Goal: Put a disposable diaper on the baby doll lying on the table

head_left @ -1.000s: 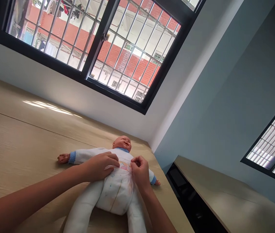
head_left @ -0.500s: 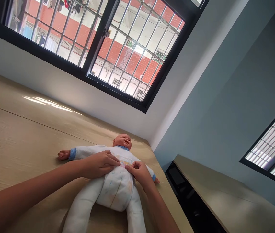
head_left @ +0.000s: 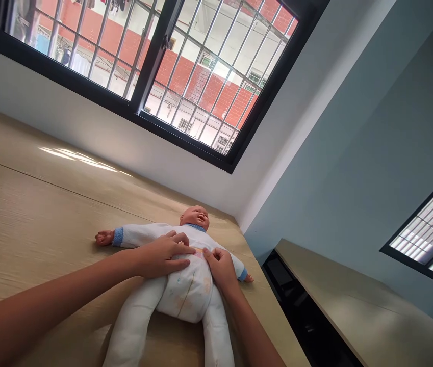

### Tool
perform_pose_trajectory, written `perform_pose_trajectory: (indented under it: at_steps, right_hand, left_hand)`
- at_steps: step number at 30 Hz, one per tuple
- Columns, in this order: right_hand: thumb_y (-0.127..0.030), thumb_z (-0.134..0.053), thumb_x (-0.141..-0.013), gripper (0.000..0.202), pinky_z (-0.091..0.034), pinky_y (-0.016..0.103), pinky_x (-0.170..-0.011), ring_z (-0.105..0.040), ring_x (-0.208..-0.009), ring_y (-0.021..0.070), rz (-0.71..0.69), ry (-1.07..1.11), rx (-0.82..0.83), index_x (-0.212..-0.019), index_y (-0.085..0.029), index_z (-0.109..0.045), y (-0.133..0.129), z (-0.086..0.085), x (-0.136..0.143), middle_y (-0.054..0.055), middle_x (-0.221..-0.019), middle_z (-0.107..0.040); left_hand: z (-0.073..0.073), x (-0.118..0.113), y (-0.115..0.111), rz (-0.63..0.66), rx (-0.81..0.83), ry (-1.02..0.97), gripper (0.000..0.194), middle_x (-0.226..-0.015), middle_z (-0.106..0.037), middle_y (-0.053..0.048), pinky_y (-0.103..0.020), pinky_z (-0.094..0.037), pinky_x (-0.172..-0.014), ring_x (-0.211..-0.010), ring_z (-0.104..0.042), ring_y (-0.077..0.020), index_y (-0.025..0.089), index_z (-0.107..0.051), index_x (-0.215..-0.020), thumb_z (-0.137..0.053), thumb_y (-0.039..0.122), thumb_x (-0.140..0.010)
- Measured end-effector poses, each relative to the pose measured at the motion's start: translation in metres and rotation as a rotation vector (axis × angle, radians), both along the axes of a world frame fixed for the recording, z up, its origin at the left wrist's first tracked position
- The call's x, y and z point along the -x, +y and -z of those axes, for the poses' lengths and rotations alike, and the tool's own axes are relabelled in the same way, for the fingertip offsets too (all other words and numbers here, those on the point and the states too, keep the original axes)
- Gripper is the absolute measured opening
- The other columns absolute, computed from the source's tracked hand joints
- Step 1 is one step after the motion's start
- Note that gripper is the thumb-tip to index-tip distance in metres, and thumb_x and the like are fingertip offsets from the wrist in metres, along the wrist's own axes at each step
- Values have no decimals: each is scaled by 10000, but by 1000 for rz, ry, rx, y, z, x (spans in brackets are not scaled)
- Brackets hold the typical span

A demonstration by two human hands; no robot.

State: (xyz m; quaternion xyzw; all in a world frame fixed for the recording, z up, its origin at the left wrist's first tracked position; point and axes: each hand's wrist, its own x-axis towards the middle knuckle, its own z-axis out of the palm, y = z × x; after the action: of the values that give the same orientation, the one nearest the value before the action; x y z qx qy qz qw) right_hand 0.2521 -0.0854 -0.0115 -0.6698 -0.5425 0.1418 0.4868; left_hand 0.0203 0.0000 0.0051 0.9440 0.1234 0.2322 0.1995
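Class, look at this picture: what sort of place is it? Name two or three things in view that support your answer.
Probably a plain indoor training or practice room. A baby doll lies on a bare wooden table, a barred window faces red brick buildings, and the walls are bare.

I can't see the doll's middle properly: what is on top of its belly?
Both hands: the left hand and right hand press on the white-suited baby doll at its waist. The waist beneath them is hidden.
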Motion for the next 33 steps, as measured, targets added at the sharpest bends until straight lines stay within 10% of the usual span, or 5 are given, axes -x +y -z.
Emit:
perform_pose_trajectory:
  at_steps: [7,18,33]
  right_hand:
    - [-564,-652,-761,418,-248,267,-479,-340,-452,111,-54,125,24,-587,-231,-468,-11,-15,-26,-56,-447,-428]
    - [-339,-921,-618,371,-344,237,-604,-482,-641,101,-637,275,518,-806,-158,-658,-44,-42,-38,-26,-709,-618]
    - [-131,-618,-761,133,-315,257,-584,-451,-627,114,-370,-493,16,-679,-187,-530,-50,-29,-10,-35,-658,-531]
  left_hand:
    - [-7,1,5,-102,118,-108,320,-1139,-652,-90,-341,-480,-932,-1027,-611,-244,186,-702,-1167,-539,359,-954]
    - [-13,33,32,148,325,100,555,-1465,-553,-15,-246,-522,-894,-1226,-573,-246,358,-639,-1350,-738,324,-805]
    - [11,15,17,-25,-407,28,202,-1072,-678,-75,-334,-453,-775,-917,-645,-236,182,-622,-1005,-458,98,-922]
